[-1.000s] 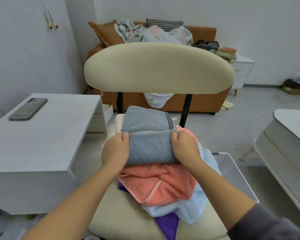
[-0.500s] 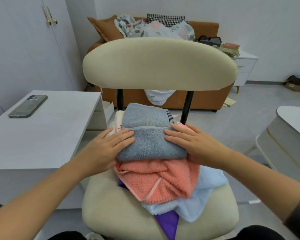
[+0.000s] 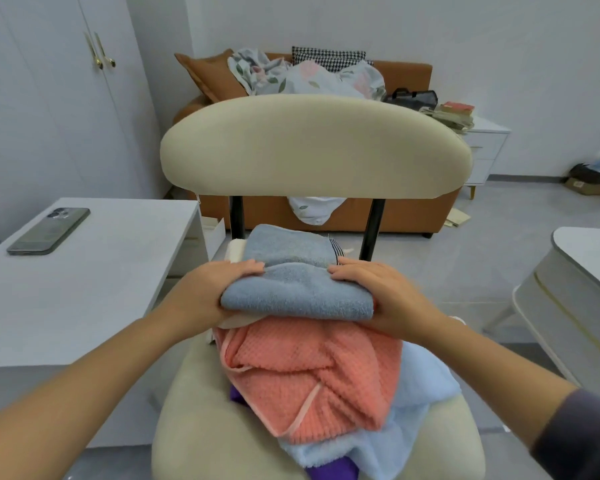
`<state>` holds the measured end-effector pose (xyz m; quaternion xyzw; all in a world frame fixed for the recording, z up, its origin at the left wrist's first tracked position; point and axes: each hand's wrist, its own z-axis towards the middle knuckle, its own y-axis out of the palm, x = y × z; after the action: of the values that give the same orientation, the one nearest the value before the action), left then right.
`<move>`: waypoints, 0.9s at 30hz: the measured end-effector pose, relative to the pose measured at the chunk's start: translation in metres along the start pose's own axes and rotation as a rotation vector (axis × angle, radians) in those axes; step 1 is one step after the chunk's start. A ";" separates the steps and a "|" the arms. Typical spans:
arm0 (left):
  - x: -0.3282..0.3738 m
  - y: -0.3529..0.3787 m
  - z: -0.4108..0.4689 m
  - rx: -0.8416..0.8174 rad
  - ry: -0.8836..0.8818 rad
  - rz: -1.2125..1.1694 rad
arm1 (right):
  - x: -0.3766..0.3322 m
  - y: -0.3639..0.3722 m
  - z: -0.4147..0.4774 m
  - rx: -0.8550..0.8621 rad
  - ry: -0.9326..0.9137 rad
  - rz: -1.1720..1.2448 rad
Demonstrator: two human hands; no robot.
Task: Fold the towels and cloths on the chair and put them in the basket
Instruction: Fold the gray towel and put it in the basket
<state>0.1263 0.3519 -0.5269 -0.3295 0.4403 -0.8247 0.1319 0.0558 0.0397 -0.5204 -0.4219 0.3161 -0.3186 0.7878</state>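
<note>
Between the two hands sits the folded grey-blue terry towel [image 3: 298, 292], top of the pile on the cream padded chair [image 3: 215, 427]. Left hand [image 3: 215, 292] grips its left end and right hand [image 3: 381, 296] grips its right end, fingers curled over the top with the thumbs tucked under the near fold. Its striped far edge pokes out just past the right fingertips.

Right below the hands, toward me, is a coral waffle-weave towel [image 3: 312, 372], bunched up with its trimmed edge hanging off the stack. Under that, a pale blue fleecy cloth [image 3: 423, 386] spills toward the seat's right edge below the right forearm, and a purple cloth [image 3: 333, 471] peeks out at the near edge.

Room-wise: the chair's backrest arches over just beyond the hands. Left of the left hand a white tabletop [image 3: 84, 289] comes close to the seat, with a dark smartphone [image 3: 49, 230] lying near its far left side. Right of the right hand there's open grey floor [image 3: 465, 265].
</note>
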 end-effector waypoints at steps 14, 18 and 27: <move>0.084 -0.033 -0.018 0.205 0.183 -0.117 | -0.048 -0.076 -0.032 0.160 -0.020 0.171; 0.109 -0.009 -0.050 0.116 -0.051 -0.367 | -0.065 -0.050 -0.069 0.037 0.266 0.487; 0.092 0.029 -0.005 0.298 -0.745 -0.479 | -0.060 -0.019 -0.017 0.144 0.747 0.575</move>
<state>0.0518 0.2912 -0.5132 -0.6733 0.1512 -0.7115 0.1326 0.0023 0.0696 -0.4980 -0.1184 0.6588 -0.2384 0.7037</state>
